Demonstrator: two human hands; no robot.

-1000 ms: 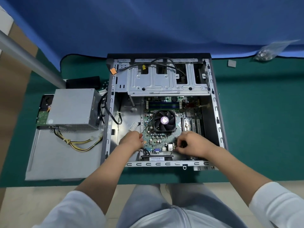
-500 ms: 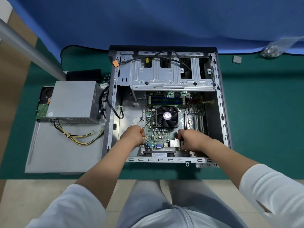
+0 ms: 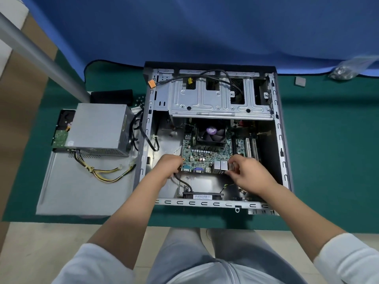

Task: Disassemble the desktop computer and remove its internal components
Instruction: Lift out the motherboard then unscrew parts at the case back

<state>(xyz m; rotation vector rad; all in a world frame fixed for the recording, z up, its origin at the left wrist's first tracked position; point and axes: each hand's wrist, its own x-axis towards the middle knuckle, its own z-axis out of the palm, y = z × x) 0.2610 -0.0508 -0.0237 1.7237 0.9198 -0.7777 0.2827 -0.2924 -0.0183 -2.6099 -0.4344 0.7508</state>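
Desktop case (image 3: 209, 95) lying open on its side at frame centre, resting on green mat (image 3: 328, 160); blue cloth (image 3: 205, 27) hanging across upper frame, pale floor showing along the bottom. Motherboard (image 3: 205, 154) sitting inside, lower centre, near edge lifted clear of the case floor, fan (image 3: 211, 133) on its upper part partly tucked under drive cage (image 3: 215, 99). Left hand (image 3: 168, 167) gripping the board's lower left corner, fingers curled round the edge. Right hand (image 3: 249, 175) pinching the lower right corner beside the rear ports (image 3: 220, 166). Power supply (image 3: 98, 128) sitting left of the case on a detached side panel (image 3: 71, 191), yellow-black wires (image 3: 106, 173) trailing below it. Bare case floor showing below the board; rear case fan (image 3: 202, 195) hugging the bottom rail. Grey pole (image 3: 41, 56) cutting diagonally across upper left. Small square part (image 3: 299, 81) and blurred clear bag (image 3: 348, 69) lying upper right, bag contents hard to make out. Fingertips of both hands hidden under the board.
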